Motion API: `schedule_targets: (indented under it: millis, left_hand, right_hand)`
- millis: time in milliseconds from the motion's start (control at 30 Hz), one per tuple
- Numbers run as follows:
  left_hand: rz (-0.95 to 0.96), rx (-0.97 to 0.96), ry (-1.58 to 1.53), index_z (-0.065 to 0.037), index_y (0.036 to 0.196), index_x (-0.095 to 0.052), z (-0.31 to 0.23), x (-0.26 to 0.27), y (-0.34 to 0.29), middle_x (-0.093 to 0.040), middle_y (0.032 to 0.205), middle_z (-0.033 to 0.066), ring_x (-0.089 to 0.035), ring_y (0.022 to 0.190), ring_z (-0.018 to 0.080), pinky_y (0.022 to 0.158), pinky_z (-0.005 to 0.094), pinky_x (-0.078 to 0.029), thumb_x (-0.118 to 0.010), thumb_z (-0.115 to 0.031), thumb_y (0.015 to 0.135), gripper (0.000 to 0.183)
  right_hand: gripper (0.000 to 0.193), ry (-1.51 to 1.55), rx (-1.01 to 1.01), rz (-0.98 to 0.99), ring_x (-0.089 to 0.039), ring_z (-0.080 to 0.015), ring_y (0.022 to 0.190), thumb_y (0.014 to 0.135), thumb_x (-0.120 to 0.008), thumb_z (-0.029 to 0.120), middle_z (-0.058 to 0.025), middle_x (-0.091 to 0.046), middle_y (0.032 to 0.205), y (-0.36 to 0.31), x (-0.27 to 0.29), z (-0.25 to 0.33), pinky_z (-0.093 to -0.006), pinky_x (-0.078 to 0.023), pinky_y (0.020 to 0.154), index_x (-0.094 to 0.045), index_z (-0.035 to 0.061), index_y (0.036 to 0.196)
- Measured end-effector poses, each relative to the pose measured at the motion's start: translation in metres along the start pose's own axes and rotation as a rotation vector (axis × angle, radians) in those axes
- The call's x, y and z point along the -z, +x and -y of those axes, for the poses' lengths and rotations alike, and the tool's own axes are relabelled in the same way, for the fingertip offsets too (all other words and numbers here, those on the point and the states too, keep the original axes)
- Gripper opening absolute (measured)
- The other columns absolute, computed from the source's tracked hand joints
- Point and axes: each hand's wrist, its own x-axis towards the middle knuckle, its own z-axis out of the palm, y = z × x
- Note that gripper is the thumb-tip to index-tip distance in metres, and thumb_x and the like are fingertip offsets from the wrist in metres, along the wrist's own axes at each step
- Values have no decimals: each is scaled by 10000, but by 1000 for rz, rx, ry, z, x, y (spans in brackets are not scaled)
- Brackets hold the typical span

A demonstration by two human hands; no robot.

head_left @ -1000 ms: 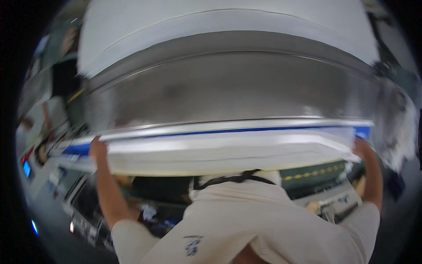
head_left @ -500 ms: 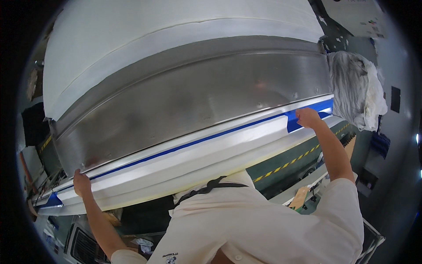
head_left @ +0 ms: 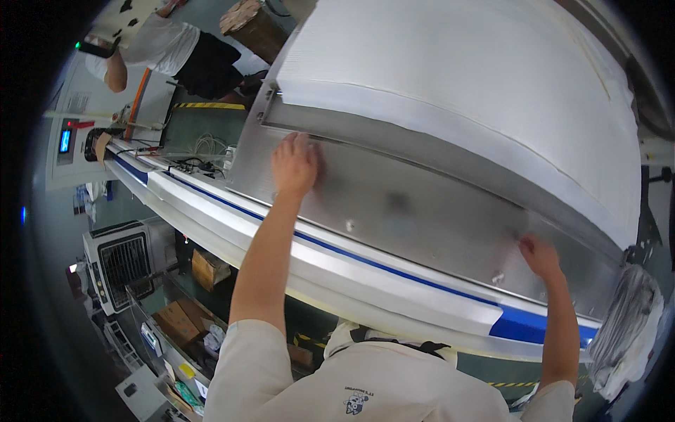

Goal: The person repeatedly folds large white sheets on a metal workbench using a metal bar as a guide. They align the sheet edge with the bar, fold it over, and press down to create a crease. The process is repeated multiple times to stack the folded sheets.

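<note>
My left hand (head_left: pixel 294 162) is over the far left part of a shiny metal plate (head_left: pixel 415 211), its fingers stretched forward and bent near the plate's ridge. Farther right, my right hand (head_left: pixel 540 254) is over the same plate with its fingers curled in. Whether anything lies within those fingers is hidden. Beyond the plate rises a wide stack of white sheet material (head_left: pixel 457 63). A long white rail (head_left: pixel 394 288) with a blue stripe runs along the plate's near side. Blue covering (head_left: pixel 520 323) shows at the rail's right end.
Grey-white cloth (head_left: pixel 628 330) hangs at the plate's right end. On the left are cables (head_left: pixel 204 151), an air cooler (head_left: pixel 125 264) and cardboard boxes (head_left: pixel 184 318). Another person (head_left: pixel 165 49) stands far left, near a brown drum (head_left: pixel 253 27).
Both hands have left the rail and moved forward over the metal plate. My view has turned left, bringing another person and the air cooler into sight.
</note>
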Motion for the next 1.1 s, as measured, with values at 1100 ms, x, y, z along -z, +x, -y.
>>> schedule_targets:
  millis: [1100]
  left_hand:
    - [-260, 83, -295, -76, 1222, -474, 34, -55, 77, -487, 1221, 122, -451, 1119, 306, 954, 436, -306, -509, -181, 841, 397]
  right_hand:
    - [183, 277, 486, -212, -616, -219, 715, 718, -611, 277, -47, -659, 748, 369, 35, 450, -348, -491, 664, -667, 118, 791]
